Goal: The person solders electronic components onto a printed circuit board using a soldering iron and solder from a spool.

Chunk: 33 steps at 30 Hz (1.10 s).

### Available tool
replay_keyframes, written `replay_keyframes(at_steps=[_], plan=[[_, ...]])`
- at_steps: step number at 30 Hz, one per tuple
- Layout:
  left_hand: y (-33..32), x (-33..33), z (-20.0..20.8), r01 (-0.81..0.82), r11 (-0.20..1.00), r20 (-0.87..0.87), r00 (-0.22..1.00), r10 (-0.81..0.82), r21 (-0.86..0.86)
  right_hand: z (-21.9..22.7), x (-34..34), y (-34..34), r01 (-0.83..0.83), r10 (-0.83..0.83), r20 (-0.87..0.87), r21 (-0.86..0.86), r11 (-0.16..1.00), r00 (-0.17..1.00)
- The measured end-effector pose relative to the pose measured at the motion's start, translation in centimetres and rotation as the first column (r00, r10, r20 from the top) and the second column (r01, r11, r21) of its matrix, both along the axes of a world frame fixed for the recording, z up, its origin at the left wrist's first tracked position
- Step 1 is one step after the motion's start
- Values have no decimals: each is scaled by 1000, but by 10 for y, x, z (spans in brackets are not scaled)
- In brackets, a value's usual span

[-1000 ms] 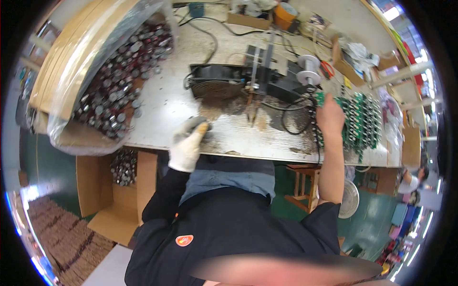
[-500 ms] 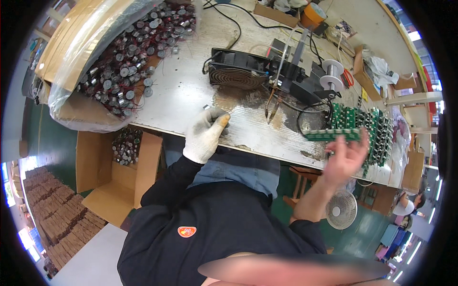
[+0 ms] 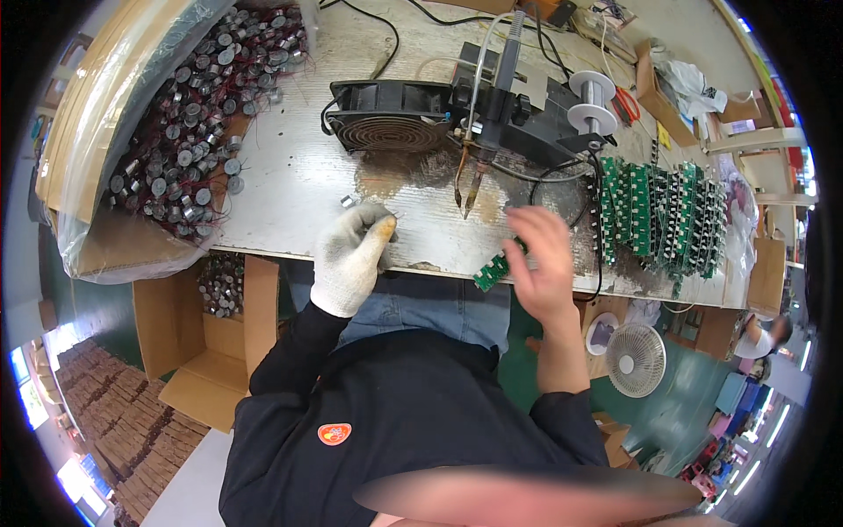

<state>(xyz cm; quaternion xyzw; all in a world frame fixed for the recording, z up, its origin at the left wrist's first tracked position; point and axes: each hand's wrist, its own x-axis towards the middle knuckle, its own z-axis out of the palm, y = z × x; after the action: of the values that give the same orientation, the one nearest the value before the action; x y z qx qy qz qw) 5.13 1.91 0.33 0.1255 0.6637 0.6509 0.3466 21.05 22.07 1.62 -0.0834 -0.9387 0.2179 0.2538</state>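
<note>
Two hands work at the near edge of my tabletop [image 3: 290, 189]. My left hand [image 3: 351, 255], in a white knit glove, rests on the edge with fingers curled narrow, thumb and forefinger pinched together; whether anything sits between them I cannot tell. A small metal cylinder [image 3: 348, 201] lies just beyond its fingertips. My bare right hand [image 3: 543, 263] grips a small green circuit board [image 3: 493, 270] at its left side, the board tilted and hanging over the tabletop's edge. Just beyond this hand, twin soldering tips [image 3: 468, 182] point down from a black stand, and a black fan [image 3: 391, 117] lies farther off, beyond and between the hands. To the right hand's right, rows of green circuit boards [image 3: 672, 215] stand packed together. Far to the left hand's left, a plastic-lined box [image 3: 97, 114] holds many grey cylinders with red wires.
</note>
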Motion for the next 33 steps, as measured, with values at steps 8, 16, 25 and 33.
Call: replay_keyframes(at_steps=[8, 16, 25, 33], plan=[[10, 2, 1, 37, 997, 50, 998, -34, -65, 15, 16, 8, -290, 329, 310, -164, 943, 892], [19, 3, 0, 71, 997, 126, 990, -67, -29, 38, 20, 3, 27, 15, 106, -378, 925, 994], [32, 9, 6, 138, 988, 170, 977, -125, -68, -20, 1, -31, 118, -112, 92, -960, 255, 989], [44, 9, -3, 166, 986, 190, 968, -163, 2, -26, -13, -39, 98, -33, 93, -978, 184, 995]])
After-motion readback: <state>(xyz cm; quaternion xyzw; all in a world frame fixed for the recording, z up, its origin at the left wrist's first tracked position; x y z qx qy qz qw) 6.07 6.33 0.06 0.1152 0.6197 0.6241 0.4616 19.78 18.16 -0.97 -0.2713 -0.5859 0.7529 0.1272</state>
